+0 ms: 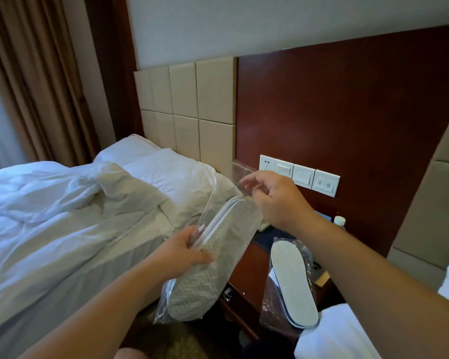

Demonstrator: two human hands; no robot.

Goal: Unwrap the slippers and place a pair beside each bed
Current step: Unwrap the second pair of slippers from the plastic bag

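Slippers [205,270], pale and textured, apparently paired, in clear wrap [246,216].

We are reaching both bare forearms forward, our left hand [187,248] curling its fingers closed in a grip, our right hand [278,200] pinching, raised higher.

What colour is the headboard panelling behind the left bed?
Beige square padded tiles, set beside dark red-brown wood panelling; it shows best in the head view.
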